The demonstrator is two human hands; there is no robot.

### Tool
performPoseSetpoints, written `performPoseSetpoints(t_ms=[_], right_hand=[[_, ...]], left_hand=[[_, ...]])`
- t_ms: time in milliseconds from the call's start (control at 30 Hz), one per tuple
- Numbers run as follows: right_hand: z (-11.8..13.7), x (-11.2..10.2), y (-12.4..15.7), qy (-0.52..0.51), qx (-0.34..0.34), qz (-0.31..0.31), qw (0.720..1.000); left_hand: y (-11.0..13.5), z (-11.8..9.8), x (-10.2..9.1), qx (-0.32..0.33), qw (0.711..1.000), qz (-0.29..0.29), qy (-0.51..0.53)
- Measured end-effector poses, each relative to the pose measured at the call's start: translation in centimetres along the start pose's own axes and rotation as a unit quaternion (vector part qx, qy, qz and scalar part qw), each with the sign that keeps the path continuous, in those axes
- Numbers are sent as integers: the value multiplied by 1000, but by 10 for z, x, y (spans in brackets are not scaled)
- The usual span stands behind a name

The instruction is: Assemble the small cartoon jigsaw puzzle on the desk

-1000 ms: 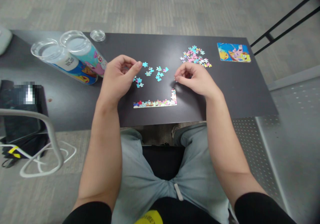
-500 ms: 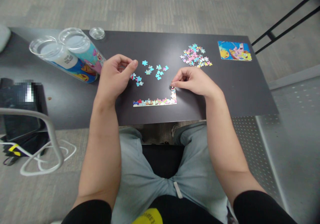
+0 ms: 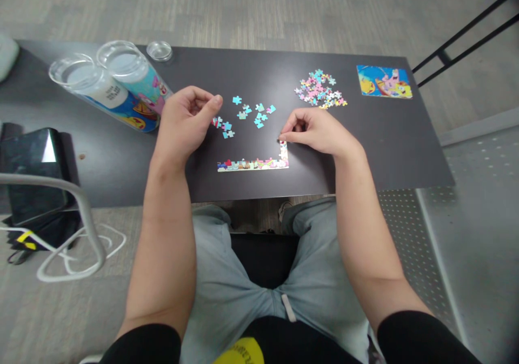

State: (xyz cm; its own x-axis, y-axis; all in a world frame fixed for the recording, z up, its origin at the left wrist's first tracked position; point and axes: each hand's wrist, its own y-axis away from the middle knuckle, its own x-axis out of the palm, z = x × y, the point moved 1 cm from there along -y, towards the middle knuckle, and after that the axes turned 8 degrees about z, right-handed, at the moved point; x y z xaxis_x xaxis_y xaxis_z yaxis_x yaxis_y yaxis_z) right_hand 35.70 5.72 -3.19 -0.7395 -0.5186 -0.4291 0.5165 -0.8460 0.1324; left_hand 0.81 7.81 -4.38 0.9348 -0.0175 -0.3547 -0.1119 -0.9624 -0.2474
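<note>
— One joined puzzle strip (image 3: 252, 164) is seen at the centre of the frame; how is it placed?

— It is laid flat on the dark table (image 3: 385, 147), near the front edge, in an L. A long run goes from left to right, and a short leg is turned up at its right end.

— And where is it found relative to the right hand (image 3: 320, 132)?

— The top of the short leg is met by that hand's fingertips (image 3: 283, 137), which are pinched together there. The rest of the strip is spread out below and to the left of the hand. Whether a piece is gripped in the pinch cannot be told; it is too small.

— What is noted of the left hand (image 3: 184, 121)?

— It is rested on the table, up and left of the strip and apart from it, with the fingers curled in and the thumb laid against them. Nothing is seen inside it. The loose blue pieces (image 3: 247, 112) are scattered just to its right, between the two hands.

— And further out?

— A heap of mixed pieces (image 3: 320, 89) is set above the right hand, and a picture card (image 3: 384, 81) is placed in the upper right. Two clear tubes (image 3: 121, 77) are laid side by side in the upper left, with a round lid (image 3: 159, 51) behind them. A dark tablet (image 3: 28, 169) is seen at the left edge.
</note>
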Motion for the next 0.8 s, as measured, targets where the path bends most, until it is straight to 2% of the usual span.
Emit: performPoseSetpoints(t_ms=[167, 267, 467, 567, 633, 733, 800], right_hand=[[-1, 1, 0, -1, 3, -8, 1000], [2, 0, 1, -11, 7, -8, 1000], [-3, -1, 0, 13, -14, -3, 1000], [-2, 0, 0, 3, -12, -12, 1000], [9, 0, 2, -7, -23, -23, 999], [46, 6, 9, -35, -78, -17, 996], [75, 20, 20, -59, -154, 44, 985]], left_hand=[[5, -9, -4, -47, 999, 5, -11], [5, -13, -7, -50, 998, -4, -22], [11, -12, -21, -87, 994, 9, 69], [18, -8, -29, -92, 996, 0, 14], [23, -6, -31, -94, 994, 10, -59], [29, -7, -31, -100, 986, 38, -125], [32, -8, -31, -105, 983, 48, -143]])
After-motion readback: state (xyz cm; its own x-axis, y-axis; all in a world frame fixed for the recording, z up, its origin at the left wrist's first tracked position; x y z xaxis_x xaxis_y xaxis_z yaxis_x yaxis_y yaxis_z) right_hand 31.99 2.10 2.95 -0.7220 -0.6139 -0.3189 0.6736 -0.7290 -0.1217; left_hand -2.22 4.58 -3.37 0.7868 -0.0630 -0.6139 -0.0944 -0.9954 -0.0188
